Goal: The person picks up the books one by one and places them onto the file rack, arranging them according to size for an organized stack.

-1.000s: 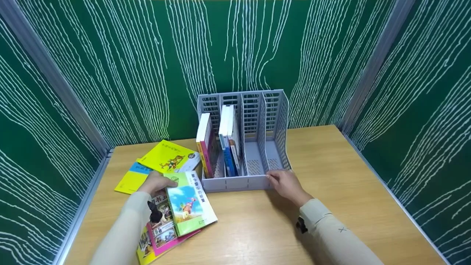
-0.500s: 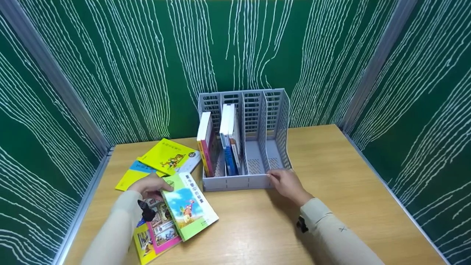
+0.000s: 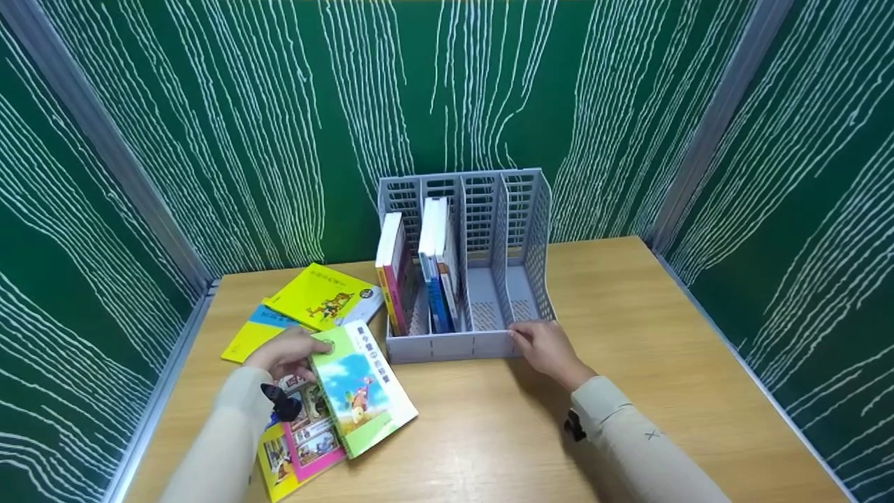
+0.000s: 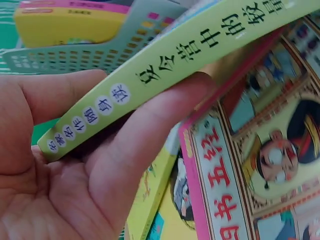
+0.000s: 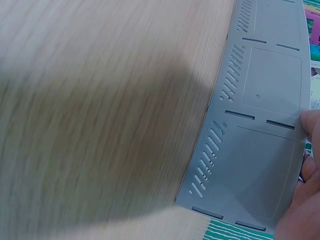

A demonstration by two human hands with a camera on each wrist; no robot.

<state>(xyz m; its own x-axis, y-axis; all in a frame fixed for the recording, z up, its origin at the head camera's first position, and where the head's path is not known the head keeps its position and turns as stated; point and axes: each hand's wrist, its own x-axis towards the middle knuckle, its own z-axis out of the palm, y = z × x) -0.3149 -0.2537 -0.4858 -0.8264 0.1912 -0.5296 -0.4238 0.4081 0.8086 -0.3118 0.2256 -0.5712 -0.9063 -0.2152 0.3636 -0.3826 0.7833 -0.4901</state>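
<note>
Green-and-white paperback with a blue picture panel (image 3: 363, 391) is pinched between thumb and fingers of the left hand (image 3: 283, 351), partly hiding a pink-bordered comic book (image 3: 314, 447) below; its spine leaves the left wrist view. The right hand (image 3: 548, 349), cut off in its wrist view, grips the front wall of a grey plastic four-slot rack (image 3: 450, 347), some fingertips hidden.

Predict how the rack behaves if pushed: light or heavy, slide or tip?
The rack is probably light for its size, given its thin, perforated walls. It'd likely slide sideways before tipping, since it stands four bays wide on the table. It may pivot a bit, as the books inside stand only in its left half.
</note>
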